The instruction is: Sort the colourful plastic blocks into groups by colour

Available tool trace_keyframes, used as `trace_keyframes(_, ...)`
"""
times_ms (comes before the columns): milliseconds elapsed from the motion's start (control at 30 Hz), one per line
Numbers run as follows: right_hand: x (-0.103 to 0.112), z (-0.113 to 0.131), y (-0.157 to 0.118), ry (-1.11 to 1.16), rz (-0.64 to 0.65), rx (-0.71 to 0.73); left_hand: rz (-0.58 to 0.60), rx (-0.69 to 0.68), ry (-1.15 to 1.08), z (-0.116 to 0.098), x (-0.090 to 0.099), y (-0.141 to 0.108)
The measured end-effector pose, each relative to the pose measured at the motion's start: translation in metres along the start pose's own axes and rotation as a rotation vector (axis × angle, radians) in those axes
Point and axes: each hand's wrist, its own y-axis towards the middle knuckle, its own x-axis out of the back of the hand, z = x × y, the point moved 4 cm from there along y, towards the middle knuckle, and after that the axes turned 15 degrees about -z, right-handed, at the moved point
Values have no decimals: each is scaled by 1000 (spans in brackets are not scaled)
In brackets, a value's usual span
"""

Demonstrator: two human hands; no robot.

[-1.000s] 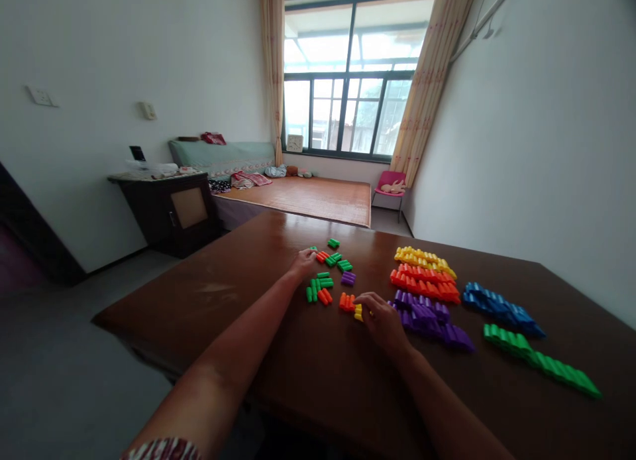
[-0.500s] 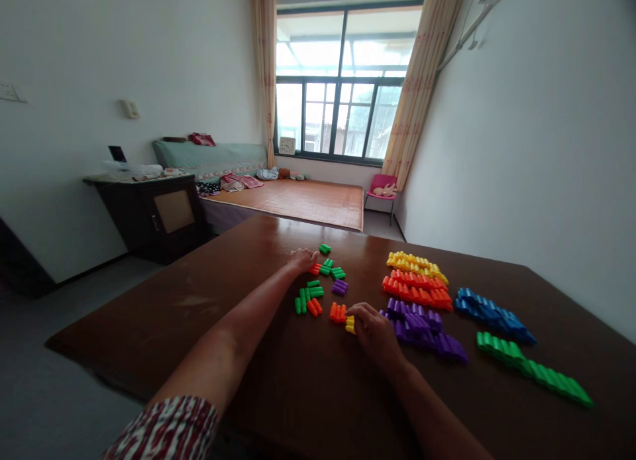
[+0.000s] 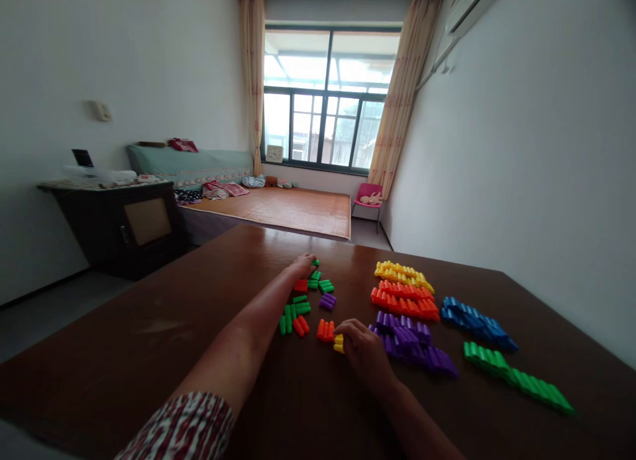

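Note:
My left hand (image 3: 304,266) reaches to the far end of the scattered pieces, its fingertips closed on a small green ribbed plastic block (image 3: 316,263). Just below that hand lies an orange block (image 3: 301,286), beside more green blocks (image 3: 326,286). A purple block (image 3: 327,301) sits between my two hands. My right hand (image 3: 365,352) rests on the table with curled fingers on a yellow block (image 3: 338,344), which they partly cover. An orange block (image 3: 326,331) touches or nearly touches its fingertips. Left of these lie green blocks (image 3: 287,319) and an orange pair (image 3: 301,325).
On the brown table (image 3: 209,301), joined rows stand to the right: yellow (image 3: 403,274), orange (image 3: 405,301), purple (image 3: 415,341), blue (image 3: 477,322) and green (image 3: 517,375). Beyond the table are a bed (image 3: 278,211), a dark cabinet (image 3: 114,228) and a pink chair (image 3: 368,193).
My left hand has moved from beside the orange block to the farthest green block. My right hand stays by the yellow block. The whole view has shifted slightly.

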Motion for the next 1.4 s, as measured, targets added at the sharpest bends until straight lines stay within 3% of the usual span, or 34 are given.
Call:
trace_keyframes(200, 1, -2, 0, -10, -5, 10, 19, 24, 37, -7, 28, -34)
trace_keyframes(400, 2, -6, 0, -51, -26, 11, -119, -12, -64, -27, 63, -76)
trace_keyframes(533, -1, -9, -1, -57, -2, 1, -269, 6, -193, -28, 66, -112)
trace_keyframes(700, -4, -15, -4, -75, 24, -42, -297, -9, -172, -24, 61, -146)
trace_keyframes(900, -4, -15, -5, -104, 13, -37, -250, -60, -181, -22, 62, -150)
trace_keyframes(1100, -12, -8, -7, -51, 79, 31, -267, -50, -188, -12, 57, -143)
trace_keyframes(1400, -10, -7, -7, -15, 127, -14, -239, -52, -181, -13, 55, -142)
